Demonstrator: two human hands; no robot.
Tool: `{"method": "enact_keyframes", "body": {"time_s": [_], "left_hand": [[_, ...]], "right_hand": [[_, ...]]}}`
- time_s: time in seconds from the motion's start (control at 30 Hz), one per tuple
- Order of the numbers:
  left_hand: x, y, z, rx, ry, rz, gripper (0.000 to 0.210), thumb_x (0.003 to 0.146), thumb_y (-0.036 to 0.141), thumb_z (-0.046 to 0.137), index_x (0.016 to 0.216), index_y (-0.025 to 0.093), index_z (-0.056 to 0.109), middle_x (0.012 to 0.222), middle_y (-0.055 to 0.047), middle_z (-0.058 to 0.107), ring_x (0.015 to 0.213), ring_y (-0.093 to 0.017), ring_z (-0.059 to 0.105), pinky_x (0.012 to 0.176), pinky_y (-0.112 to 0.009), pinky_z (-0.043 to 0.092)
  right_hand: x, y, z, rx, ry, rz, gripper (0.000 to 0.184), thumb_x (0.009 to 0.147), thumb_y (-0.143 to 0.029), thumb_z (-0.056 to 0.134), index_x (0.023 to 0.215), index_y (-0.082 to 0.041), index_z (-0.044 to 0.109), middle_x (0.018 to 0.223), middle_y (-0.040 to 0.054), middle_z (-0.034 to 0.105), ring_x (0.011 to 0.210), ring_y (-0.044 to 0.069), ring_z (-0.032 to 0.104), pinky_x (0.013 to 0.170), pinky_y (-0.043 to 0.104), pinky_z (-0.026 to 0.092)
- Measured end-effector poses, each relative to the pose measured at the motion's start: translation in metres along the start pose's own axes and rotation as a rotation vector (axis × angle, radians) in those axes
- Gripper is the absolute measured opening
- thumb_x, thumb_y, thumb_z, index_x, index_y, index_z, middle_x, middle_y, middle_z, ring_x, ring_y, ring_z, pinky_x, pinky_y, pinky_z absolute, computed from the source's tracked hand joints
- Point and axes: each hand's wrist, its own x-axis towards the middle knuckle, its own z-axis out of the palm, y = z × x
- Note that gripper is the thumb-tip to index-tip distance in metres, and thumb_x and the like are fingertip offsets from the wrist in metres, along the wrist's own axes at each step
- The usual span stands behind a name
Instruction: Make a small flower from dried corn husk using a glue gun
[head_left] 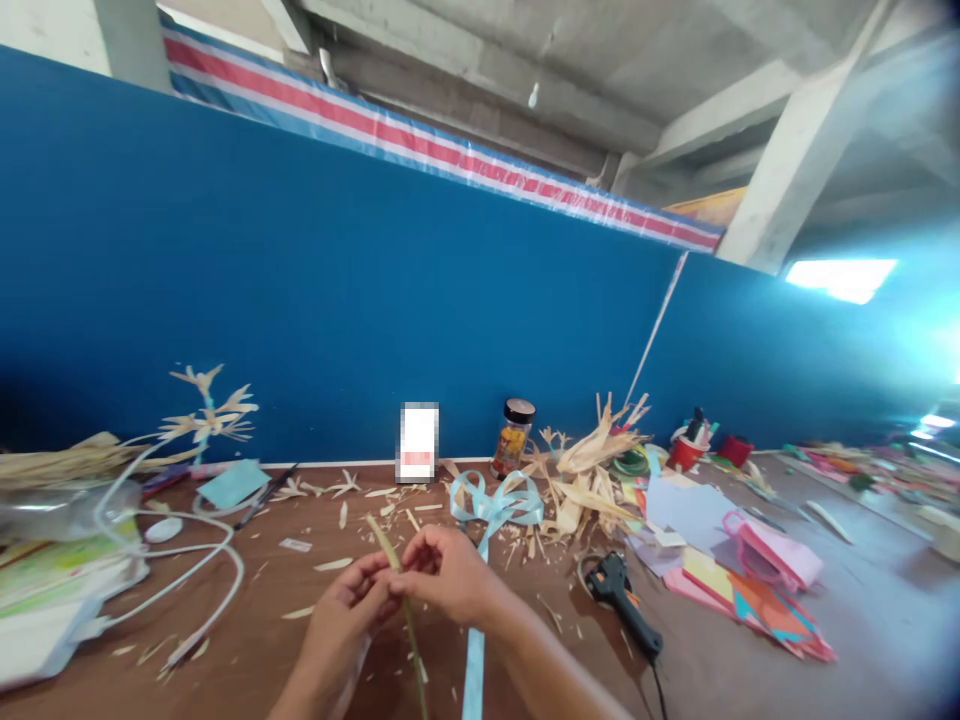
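Both of my hands meet above the front middle of the brown table. A long, thin yellow-green dried-leaf strip point(414, 645) runs between them, its upper end standing out past the fingers and its lower part hanging toward me. My left hand point(349, 605) pinches the strip from the left side. Closed on the same place from the right is my right hand point(450, 572), thumb and forefinger together. Just beyond the right hand lies a light blue ribbon bow point(489, 508), and its tail passes under my right wrist.
Dried husks point(592, 490) are heaped at the back right, beside a black-lidded jar point(511, 440). A black glue gun point(622, 605) lies to the right, near coloured paper point(757, 600). White cables point(232, 550) curl at left, below a husk flower stem point(206, 420). Scraps litter the table.
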Motion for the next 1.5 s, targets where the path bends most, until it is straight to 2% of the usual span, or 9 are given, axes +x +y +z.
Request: {"method": "enact_keyframes", "body": {"time_s": [0.13,0.2,0.37,0.53,0.73,0.87,1.13,1.37,1.5], "left_hand": [[0.007,0.001,0.009,0.003,-0.034,-0.009,0.027,0.056,0.022,0.075,0.077,0.014,0.061,0.07,-0.001,0.066,0.064,-0.013,0.062,0.065,-0.022,0.048],[0.009,-0.003,0.012,-0.007,-0.064,0.016,0.023,0.06,0.025,0.072,0.077,0.014,0.061,0.072,-0.002,0.066,0.067,-0.013,0.061,0.067,-0.024,0.047],[0.008,-0.019,0.018,-0.008,-0.109,0.016,0.027,0.06,0.03,0.072,0.079,0.013,0.062,0.07,-0.003,0.063,0.061,-0.013,0.058,0.058,-0.023,0.044],[0.009,-0.028,0.011,0.004,-0.136,-0.006,0.028,0.054,0.029,0.076,0.068,0.014,0.058,0.055,0.003,0.055,0.047,-0.007,0.048,0.048,-0.019,0.038],[0.012,-0.027,0.002,0.115,-0.182,0.019,0.026,0.053,0.029,0.076,0.061,0.014,0.055,0.05,0.004,0.051,0.045,-0.007,0.043,0.044,-0.018,0.034],[0.013,-0.033,-0.001,0.146,-0.149,0.017,0.027,0.052,0.032,0.076,0.059,0.014,0.056,0.049,0.003,0.051,0.042,-0.006,0.042,0.042,-0.018,0.034],[0.015,-0.041,-0.004,0.142,-0.117,-0.068,0.028,0.053,0.035,0.074,0.056,0.015,0.056,0.046,0.003,0.049,0.041,-0.006,0.041,0.042,-0.019,0.035],[0.013,-0.039,-0.006,0.036,-0.153,-0.156,0.028,0.058,0.034,0.072,0.059,0.016,0.05,0.051,0.003,0.052,0.045,-0.007,0.044,0.044,-0.017,0.033],[0.01,-0.033,-0.003,0.065,-0.158,-0.162,0.026,0.063,0.031,0.069,0.06,0.016,0.049,0.056,0.003,0.055,0.046,-0.007,0.045,0.045,-0.017,0.033]], "right_hand": [[0.005,0.008,-0.008,0.177,-0.044,-0.006,0.019,0.064,-0.02,0.065,0.08,-0.018,0.055,0.062,-0.0054,0.052,0.052,0.008,0.047,0.05,0.019,0.037],[0.005,0.014,-0.012,0.237,-0.015,-0.012,0.018,0.064,-0.02,0.065,0.079,-0.018,0.055,0.062,-0.0053,0.052,0.053,0.008,0.048,0.05,0.019,0.037],[0.003,0.023,-0.017,0.342,0.075,0.001,0.021,0.064,-0.025,0.068,0.077,-0.017,0.055,0.063,-0.0041,0.055,0.055,0.009,0.05,0.053,0.02,0.037],[-0.002,0.018,-0.014,0.462,0.113,0.094,0.025,0.06,-0.027,0.072,0.076,-0.017,0.055,0.058,-0.0061,0.051,0.05,0.007,0.046,0.048,0.019,0.035],[-0.003,0.018,-0.007,0.604,0.042,0.189,0.03,0.057,-0.03,0.074,0.075,-0.016,0.055,0.06,-0.0044,0.055,0.049,0.007,0.047,0.045,0.016,0.032],[-0.004,0.022,-0.005,0.635,0.023,0.235,0.03,0.056,-0.031,0.075,0.074,-0.017,0.055,0.059,-0.0052,0.055,0.048,0.007,0.047,0.045,0.016,0.031],[-0.005,0.026,-0.008,0.644,-0.001,0.224,0.027,0.06,-0.031,0.073,0.076,-0.016,0.057,0.058,-0.0065,0.052,0.048,0.006,0.046,0.046,0.016,0.033],[-0.003,0.027,-0.003,0.649,0.02,0.211,0.025,0.062,-0.028,0.071,0.077,-0.015,0.055,0.058,-0.0058,0.054,0.047,0.005,0.048,0.048,0.017,0.038],[-0.001,0.028,-0.002,0.611,0.051,0.196,0.024,0.061,-0.028,0.07,0.073,-0.014,0.054,0.055,-0.0062,0.052,0.046,0.005,0.047,0.048,0.018,0.04]]}}
